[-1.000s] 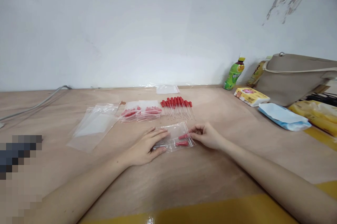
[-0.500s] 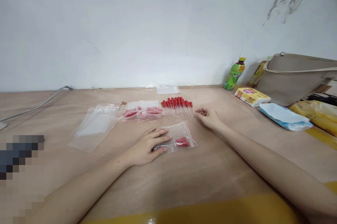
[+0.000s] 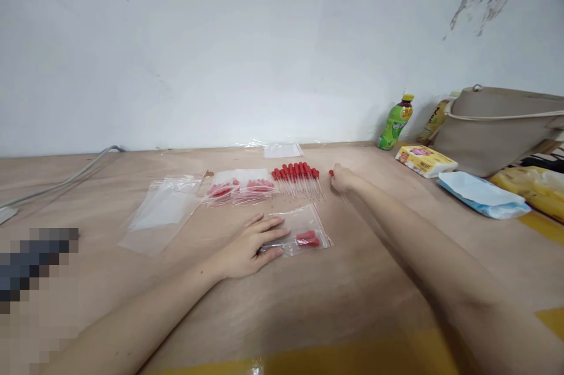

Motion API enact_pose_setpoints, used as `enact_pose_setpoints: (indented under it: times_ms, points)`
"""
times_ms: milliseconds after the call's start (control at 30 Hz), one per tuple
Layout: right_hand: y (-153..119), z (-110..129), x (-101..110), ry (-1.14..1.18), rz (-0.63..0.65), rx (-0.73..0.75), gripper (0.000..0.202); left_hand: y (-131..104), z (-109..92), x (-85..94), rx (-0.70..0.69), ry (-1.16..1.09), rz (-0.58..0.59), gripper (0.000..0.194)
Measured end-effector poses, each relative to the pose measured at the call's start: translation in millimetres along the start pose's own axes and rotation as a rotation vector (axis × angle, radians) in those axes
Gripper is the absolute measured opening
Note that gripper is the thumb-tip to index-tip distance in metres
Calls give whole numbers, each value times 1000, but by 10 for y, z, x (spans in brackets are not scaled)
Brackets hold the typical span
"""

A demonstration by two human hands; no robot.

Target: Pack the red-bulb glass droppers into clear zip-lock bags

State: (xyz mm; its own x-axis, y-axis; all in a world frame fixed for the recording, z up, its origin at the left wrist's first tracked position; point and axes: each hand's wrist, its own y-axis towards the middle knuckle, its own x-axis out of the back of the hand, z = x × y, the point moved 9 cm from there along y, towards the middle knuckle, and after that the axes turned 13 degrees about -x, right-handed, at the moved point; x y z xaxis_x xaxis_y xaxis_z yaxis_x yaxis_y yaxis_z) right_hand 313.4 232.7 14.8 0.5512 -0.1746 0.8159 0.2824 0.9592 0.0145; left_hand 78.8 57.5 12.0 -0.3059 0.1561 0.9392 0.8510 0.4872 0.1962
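Observation:
My left hand [image 3: 249,248] lies on the left end of a small clear zip bag [image 3: 308,222], whose edge sits between the fingers and the thumb. Two red-bulbed droppers [image 3: 307,239] lie inside that bag. My right hand [image 3: 342,180] reaches out to the right end of a row of several red-bulbed glass droppers [image 3: 297,178]. It pinches one dropper [image 3: 331,173] by its red bulb, a little apart from the row.
On the wooden table [image 3: 335,293], filled zip bags [image 3: 238,188] lie left of the row and empty bags [image 3: 161,213] further left. At the back right stand a green bottle [image 3: 395,122] and a beige handbag [image 3: 497,128], with a tissue pack [image 3: 425,161] and a blue packet [image 3: 482,196] in front.
My right hand left the zip bag, moved away toward the far right end of the dropper row and took hold of one dropper. My left hand stayed on the bag.

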Motion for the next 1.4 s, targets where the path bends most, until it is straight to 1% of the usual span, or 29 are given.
enact_pose_setpoints:
  times_ms: [67, 100, 133, 200, 267, 333, 433, 500, 567, 633, 700, 800, 867, 933, 1033, 1100, 1200, 1233, 1333, 1400]
  points:
    - [-96, -50, 74, 38, 14, -3, 48, 2, 0, 2, 1, 3, 2, 41]
    - [-166, -75, 103, 112, 29, -3, 51, 1, 0, 2, 1, 5, 4, 41]
    - [-250, -102, 125, 225, 47, -5, 53, 0, 1, 3, 1, 7, 5, 41]
    - [-444, -170, 132, 528, 84, -29, 53, -4, 4, 6, 0, 11, 5, 42]
    - [-659, -238, 86, 801, 100, -69, 48, -8, 8, 8, 0, 14, 4, 42]
    - [-867, -264, 8, 976, 108, -82, 46, -11, 8, 8, -1, 20, 5, 41]
    - [-1102, -243, -116, 1103, 135, -73, 48, -15, -1, 14, -5, 32, -1, 42]
    - [-1194, -213, -200, 1135, 186, -67, 49, -17, -5, 23, -3, 33, -12, 45]
    - [-1251, -185, -273, 1128, 261, -55, 47, -19, -5, 32, -1, 27, -24, 49]
    - [-1287, -168, -321, 1072, 337, -34, 44, -18, -7, 36, -7, 21, -34, 50]
    - [-1316, -156, -336, 959, 400, 5, 38, -17, -9, 36, -16, 16, -41, 50]
    - [-1364, -93, -289, 714, 449, 148, 28, -19, 1, 36, -13, 15, -47, 50]
    - [-1392, -31, -238, 544, 432, 258, 22, -20, 7, 33, -7, 17, -42, 50]
    - [-1417, 50, -192, 431, 388, 363, 18, -19, 6, 31, -5, 21, -35, 50]
    - [-1453, 180, -173, 412, 347, 482, 13, -17, 1, 33, -4, 21, -33, 50]
    - [-1439, 212, -209, 441, 336, 474, 12, -16, -2, 34, -3, 19, -32, 50]
    - [-1391, 188, -276, 466, 308, 392, 14, -13, -10, 39, -5, 22, -33, 50]
    - [-1389, 186, -285, 466, 294, 385, 15, -11, -10, 40, -6, 25, -34, 50]
    - [-1445, 231, -268, 441, 257, 452, 14, -3, -1, 36, -5, 27, -31, 50]
    - [-1483, 264, -250, 436, 267, 498, 16, 1, 9, 24, -8, 26, -23, 50]
